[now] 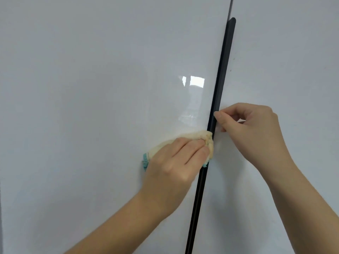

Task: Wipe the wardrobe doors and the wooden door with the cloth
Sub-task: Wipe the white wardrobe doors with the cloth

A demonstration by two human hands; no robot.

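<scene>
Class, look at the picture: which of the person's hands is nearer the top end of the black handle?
Right. The right hand pinches the handle well below its top; the left hand lies lower still, left of the handle, pressing the cloth on the door.

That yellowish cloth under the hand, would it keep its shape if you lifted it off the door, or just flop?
Probably flop: the cloth is crumpled into soft folds under the left hand and bunches against the black handle. It likely weighs little, being small and fluffy. On the glossy door it should slide easily.
</scene>
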